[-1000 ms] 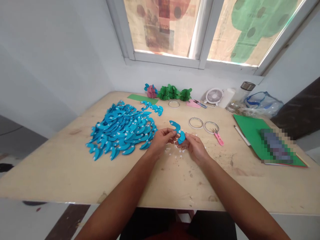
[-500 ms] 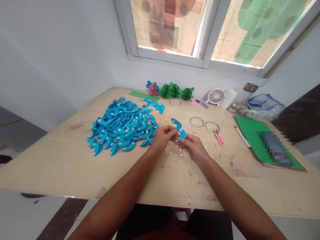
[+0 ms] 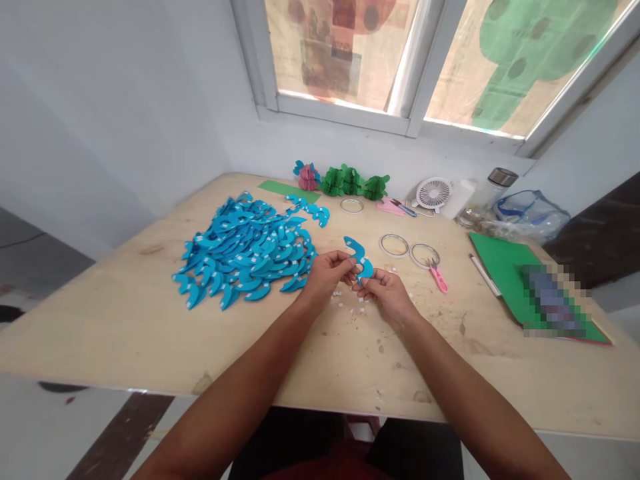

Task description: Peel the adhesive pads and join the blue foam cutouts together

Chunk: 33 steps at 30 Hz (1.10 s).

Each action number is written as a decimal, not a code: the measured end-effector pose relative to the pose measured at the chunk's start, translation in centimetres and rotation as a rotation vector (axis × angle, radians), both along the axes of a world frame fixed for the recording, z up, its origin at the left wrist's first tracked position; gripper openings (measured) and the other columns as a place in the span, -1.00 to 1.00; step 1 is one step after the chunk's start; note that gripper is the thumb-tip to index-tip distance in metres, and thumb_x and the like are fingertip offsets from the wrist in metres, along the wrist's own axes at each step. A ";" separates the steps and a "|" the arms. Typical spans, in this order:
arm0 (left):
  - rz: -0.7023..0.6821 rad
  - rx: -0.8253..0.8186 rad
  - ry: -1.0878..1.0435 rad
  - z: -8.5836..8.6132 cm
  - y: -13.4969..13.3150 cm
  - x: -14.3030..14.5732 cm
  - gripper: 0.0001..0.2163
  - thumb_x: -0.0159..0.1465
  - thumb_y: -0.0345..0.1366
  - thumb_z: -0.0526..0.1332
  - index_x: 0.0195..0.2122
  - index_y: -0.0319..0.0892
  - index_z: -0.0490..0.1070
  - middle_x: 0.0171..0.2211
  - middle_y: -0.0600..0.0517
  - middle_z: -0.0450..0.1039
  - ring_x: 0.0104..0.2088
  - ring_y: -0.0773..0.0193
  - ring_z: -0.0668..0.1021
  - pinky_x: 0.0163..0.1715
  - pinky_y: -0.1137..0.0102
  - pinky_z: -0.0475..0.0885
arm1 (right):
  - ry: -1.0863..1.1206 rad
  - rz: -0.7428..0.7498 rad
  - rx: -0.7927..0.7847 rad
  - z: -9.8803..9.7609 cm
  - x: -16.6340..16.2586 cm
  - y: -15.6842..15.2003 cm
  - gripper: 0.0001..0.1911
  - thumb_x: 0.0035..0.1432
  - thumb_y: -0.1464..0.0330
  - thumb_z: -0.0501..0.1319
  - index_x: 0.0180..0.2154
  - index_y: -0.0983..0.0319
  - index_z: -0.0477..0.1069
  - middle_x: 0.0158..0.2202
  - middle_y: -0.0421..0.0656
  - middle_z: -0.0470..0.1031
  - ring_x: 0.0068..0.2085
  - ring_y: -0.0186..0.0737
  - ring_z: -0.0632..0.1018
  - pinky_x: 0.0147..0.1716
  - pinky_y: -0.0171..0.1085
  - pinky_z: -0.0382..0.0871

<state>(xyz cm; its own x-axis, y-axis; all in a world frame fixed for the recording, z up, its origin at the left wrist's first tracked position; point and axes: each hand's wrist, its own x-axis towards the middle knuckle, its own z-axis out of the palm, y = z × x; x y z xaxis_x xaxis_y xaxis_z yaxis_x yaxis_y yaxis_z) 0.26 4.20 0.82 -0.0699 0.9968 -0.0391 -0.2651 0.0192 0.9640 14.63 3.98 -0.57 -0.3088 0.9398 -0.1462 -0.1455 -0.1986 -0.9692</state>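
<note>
Between my hands, above the table, is a curved blue paper piece (image 3: pixel 355 247) with small white squares on it. My left hand (image 3: pixel 329 270) pinches it along its left side. Fingers of my right hand (image 3: pixel 385 292) close on its lower right end. Tiny white paper bits (image 3: pixel 351 309) lie on the table just below. To the left spreads a large heap of similar blue paper pieces (image 3: pixel 250 247), many with white squares. A short row of such pieces (image 3: pixel 307 209) lies behind the heap.
Tape rolls (image 3: pixel 395 254) and pink-handled snips (image 3: pixel 439 277) lie right of my hands. Green paper sheets (image 3: pixel 500 267) and a white pen (image 3: pixel 485 275) are farther right. Along the wall stand green paper figures (image 3: pixel 349 180), a small fan (image 3: pixel 433 193) and a bottle (image 3: pixel 493 190).
The view has shifted very slightly. Both hands keep their grip on the blue paper piece, which has hardly moved.
</note>
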 end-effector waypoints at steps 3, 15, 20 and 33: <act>0.007 0.001 0.008 0.0 0.0 0.0 -0.78 -0.06 -0.20 0.33 -0.55 -0.26 0.42 -0.57 0.00 0.50 -0.64 0.37 0.45 -0.58 0.43 0.39 | -0.011 -0.013 0.016 0.0 -0.1 0.0 -0.80 -0.15 0.28 0.32 -0.45 0.27 0.46 -0.53 -0.15 0.53 -0.53 -0.34 0.44 -0.50 -0.35 0.23; 0.018 -0.013 -0.026 -0.3 0.0 0.3 -0.80 -0.06 -0.22 0.33 -0.53 -0.26 0.42 -0.59 0.01 0.49 -0.62 0.36 0.46 -0.56 0.45 0.37 | -0.010 -0.086 0.049 -0.5 -0.5 0.1 -0.88 -0.16 0.36 0.28 -0.48 0.26 0.43 -0.57 -0.20 0.49 -0.60 -0.39 0.35 -0.57 -0.36 0.17; 0.012 -0.010 -0.038 -0.4 0.0 0.4 -0.79 -0.07 -0.22 0.34 -0.53 -0.26 0.42 -0.59 0.01 0.49 -0.62 0.36 0.46 -0.57 0.45 0.37 | 0.001 -0.094 0.049 -0.7 -0.5 0.1 -0.90 -0.15 0.38 0.27 -0.47 0.26 0.43 -0.55 -0.20 0.50 -0.59 -0.39 0.36 -0.57 -0.36 0.17; 0.185 0.016 -0.053 -0.5 0.1 0.5 -0.80 -0.06 -0.21 0.33 -0.53 -0.26 0.44 -0.55 -0.01 0.51 -0.58 0.36 0.47 -0.52 0.45 0.39 | -0.270 -0.108 0.220 -0.4 -0.6 -0.6 -0.74 -0.06 0.16 0.26 -0.48 0.25 0.42 -0.54 -0.15 0.52 -0.54 -0.29 0.45 -0.51 -0.32 0.26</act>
